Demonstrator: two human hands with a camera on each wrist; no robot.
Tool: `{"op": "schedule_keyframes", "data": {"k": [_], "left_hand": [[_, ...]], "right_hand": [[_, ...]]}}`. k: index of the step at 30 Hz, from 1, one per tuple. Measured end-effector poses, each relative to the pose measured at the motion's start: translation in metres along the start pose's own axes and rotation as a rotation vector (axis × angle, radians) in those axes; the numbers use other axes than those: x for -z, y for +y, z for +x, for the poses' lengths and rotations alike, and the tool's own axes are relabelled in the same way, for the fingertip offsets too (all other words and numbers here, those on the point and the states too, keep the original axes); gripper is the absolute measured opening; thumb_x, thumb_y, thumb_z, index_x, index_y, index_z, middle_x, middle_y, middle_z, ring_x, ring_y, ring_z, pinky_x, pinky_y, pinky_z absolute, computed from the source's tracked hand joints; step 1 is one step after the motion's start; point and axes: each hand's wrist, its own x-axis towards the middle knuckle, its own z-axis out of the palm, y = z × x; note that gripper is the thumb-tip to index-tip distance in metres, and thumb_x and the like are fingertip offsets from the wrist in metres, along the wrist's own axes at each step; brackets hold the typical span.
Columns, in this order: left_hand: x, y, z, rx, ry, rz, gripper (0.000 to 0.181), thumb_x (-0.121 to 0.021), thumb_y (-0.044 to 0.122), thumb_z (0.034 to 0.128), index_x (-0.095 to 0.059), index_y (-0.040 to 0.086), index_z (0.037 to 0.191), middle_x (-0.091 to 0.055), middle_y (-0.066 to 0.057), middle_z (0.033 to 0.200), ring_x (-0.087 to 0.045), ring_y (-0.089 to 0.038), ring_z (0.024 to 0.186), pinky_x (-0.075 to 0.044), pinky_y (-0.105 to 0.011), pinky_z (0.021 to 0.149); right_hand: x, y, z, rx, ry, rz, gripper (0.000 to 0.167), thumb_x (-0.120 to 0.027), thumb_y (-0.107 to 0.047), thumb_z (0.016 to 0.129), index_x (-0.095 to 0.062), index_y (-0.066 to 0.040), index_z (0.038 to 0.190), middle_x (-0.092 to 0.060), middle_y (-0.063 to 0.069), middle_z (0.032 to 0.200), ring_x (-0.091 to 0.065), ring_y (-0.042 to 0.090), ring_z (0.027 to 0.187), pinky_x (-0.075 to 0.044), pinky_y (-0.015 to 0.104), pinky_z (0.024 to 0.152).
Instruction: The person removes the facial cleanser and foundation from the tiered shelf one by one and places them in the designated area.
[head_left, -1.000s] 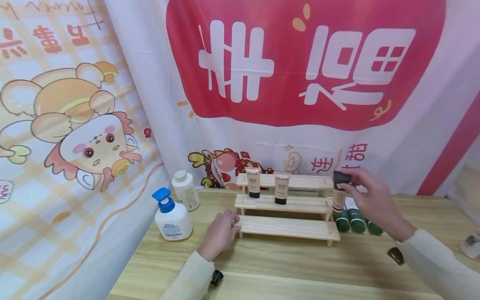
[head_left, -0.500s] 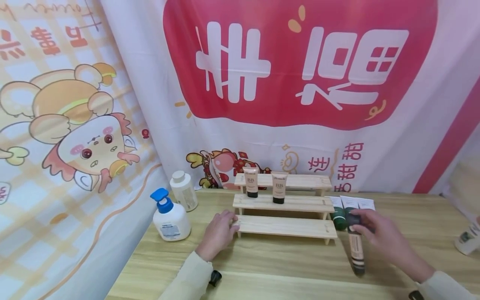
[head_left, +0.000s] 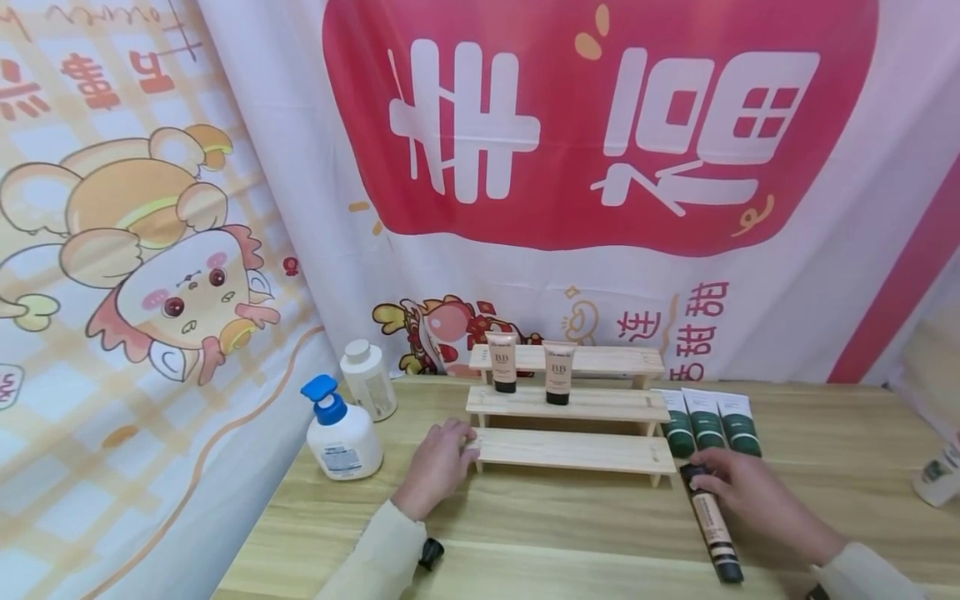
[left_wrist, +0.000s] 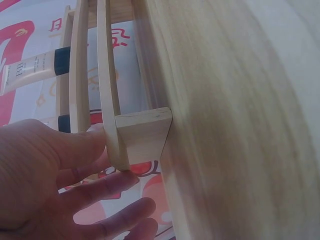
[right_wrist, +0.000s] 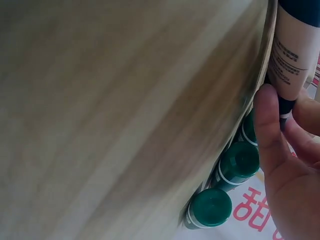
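My left hand (head_left: 437, 468) pinches the left end of the lowest step of a three-tier wooden display rack (head_left: 577, 452); in the left wrist view the thumb and a finger lie against the plank's end (left_wrist: 120, 162). Two small beige BB cream tubes (head_left: 558, 375) with black caps stand upright on the rack's middle step. To the right of the rack, my right hand (head_left: 757, 500) pinches the dark upper end of a beige-and-black cosmetic tube (head_left: 712, 525), which lies along the table, its other end toward me. In the right wrist view its printed beige body (right_wrist: 290, 62) shows.
Three white-and-green tubes (head_left: 707, 421) lie side by side behind my right hand. A blue-topped pump bottle (head_left: 345, 442) and a white capped bottle (head_left: 369, 382) stand left of the rack. A printed cloth (head_left: 585, 283) hangs behind the table; another bottle (head_left: 937, 475) is at far right.
My right hand has brought the beige-and-black tube from beside the rack's top tier forward and down to the table, uncovering the green tubes. My left hand has kept its place on the rack.
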Motion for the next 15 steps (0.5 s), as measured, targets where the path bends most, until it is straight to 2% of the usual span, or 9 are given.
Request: {"op": "schedule_keyframes", "data": {"k": [6,11,15], "left_hand": [[0.0012,0.0002,0.0007,-0.008,0.007,0.008,0.024,-0.07,0.021,0.0857,-0.064,0.009,0.105,-0.059,-0.005,0.107,-0.051,-0.021,0.088,-0.047,-0.037,0.075],[0.002,0.001,0.0005,-0.01,0.008,0.006,0.024,-0.07,0.021,0.0855,-0.064,0.009,0.105,-0.059,-0.005,0.107,-0.052,-0.022,0.088,-0.047,-0.037,0.074],[0.0011,0.0003,0.0006,-0.005,0.002,0.007,0.023,-0.07,0.021,0.0856,-0.064,0.01,0.105,-0.059,-0.005,0.105,-0.051,-0.021,0.088,-0.047,-0.037,0.074]], "right_hand": [[0.0035,-0.0002,0.0015,-0.047,-0.057,-0.005,0.024,-0.072,-0.016,0.084,-0.067,-0.004,0.104,-0.067,0.005,0.097,-0.062,0.017,0.086,-0.052,0.042,0.074],[0.0043,0.0006,0.0022,-0.072,-0.079,-0.043,0.018,-0.072,-0.016,0.083,-0.069,-0.007,0.099,-0.066,0.001,0.092,-0.06,0.015,0.082,-0.052,0.041,0.071],[0.0041,0.0018,0.0023,-0.058,-0.074,-0.058,0.018,-0.073,-0.016,0.082,-0.069,-0.007,0.097,-0.066,0.001,0.09,-0.059,0.014,0.08,-0.051,0.04,0.069]]}}
